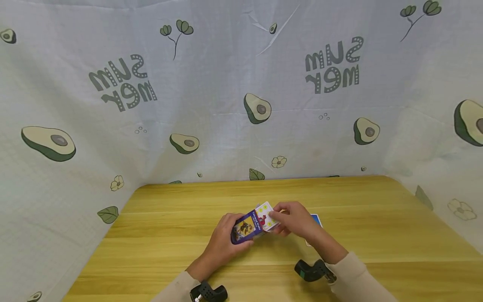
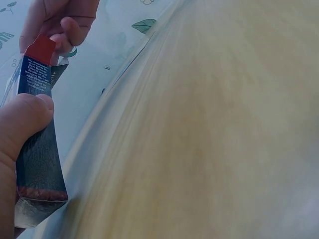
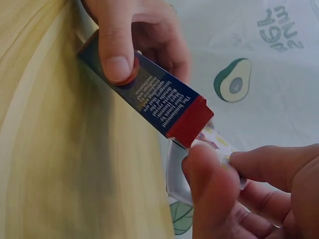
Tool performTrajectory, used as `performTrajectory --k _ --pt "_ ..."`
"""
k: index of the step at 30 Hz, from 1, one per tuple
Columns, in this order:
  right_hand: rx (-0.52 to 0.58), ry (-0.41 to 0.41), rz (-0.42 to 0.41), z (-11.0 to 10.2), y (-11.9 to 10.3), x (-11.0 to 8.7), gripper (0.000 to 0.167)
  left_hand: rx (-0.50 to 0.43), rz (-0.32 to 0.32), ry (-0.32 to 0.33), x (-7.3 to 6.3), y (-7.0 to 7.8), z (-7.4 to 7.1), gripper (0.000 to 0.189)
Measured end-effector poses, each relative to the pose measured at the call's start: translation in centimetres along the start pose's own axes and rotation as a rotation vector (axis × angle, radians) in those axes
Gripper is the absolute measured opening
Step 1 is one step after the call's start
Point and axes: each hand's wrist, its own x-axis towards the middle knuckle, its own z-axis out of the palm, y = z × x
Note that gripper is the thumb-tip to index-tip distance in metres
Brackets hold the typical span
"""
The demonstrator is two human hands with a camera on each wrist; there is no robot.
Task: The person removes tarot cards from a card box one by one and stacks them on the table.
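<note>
In the head view my left hand (image 1: 223, 240) grips a purple-blue tarot card box (image 1: 244, 229) with a picture on its front, tilted up toward the right. White-bordered cards (image 1: 265, 209) with yellow and red drawings stick out of its open end. My right hand (image 1: 296, 219) pinches these cards between thumb and fingers. The left wrist view shows the box's narrow side (image 2: 40, 144) under my left thumb, with a red flap (image 2: 41, 49) at the top. From the right wrist, the cards (image 3: 219, 144) show between my right fingertips, beside the red flap; the rest is hidden inside the box.
A blue, white-edged card-like piece (image 1: 316, 219) lies on the wooden table (image 1: 181, 209), partly behind my right wrist. A white cloth (image 1: 219, 84) printed with avocados hangs behind the table and along both sides. Each wrist wears a black camera mount (image 1: 312, 270).
</note>
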Motion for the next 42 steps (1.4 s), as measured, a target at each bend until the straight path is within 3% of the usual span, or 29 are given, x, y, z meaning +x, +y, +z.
performTrajectory --k 19,42 --pt "0.147 -0.007 -0.005 -3.4 0.0 -0.1 0.032 0.017 -0.040 0.018 0.4 0.3 0.3 0.069" --pt "0.192 0.065 0.000 -8.0 1.3 -0.4 0.042 0.039 -0.060 0.039 0.7 0.3 0.6 0.069"
